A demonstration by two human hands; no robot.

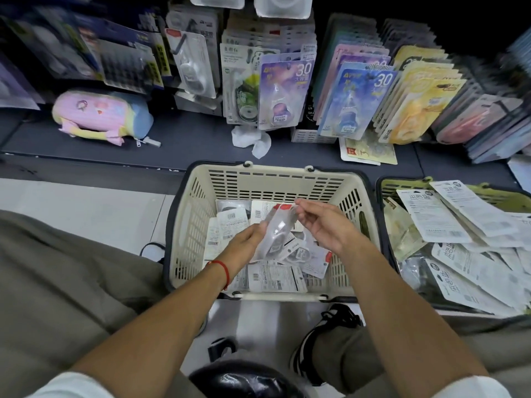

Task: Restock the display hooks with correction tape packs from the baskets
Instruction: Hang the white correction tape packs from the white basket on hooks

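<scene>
Dark grey display shelf (184,139) spans the top of the view; rows of hanging carded stationery packs (356,101) fill its back, purple, blue and yellow cards at centre and right. Cream slotted plastic shopping basket (189,225) with dark rim sits on the floor below the shelf, holding loose white-backed correction tape packs (273,278). Second, olive-green basket (386,186) stands just beside it at right, heaped with white printed packs (459,225). Pastel pink-and-blue plush pencil case (100,116) lies on the shelf at left. Crumpled white tissue (253,139) lies near shelf centre. Clear blister correction tape pack with red top (277,231) is held above the cream basket: left hand (244,239) grips its lower edge, right hand (324,225) pinches its upper end between thumb and fingertips.
</scene>
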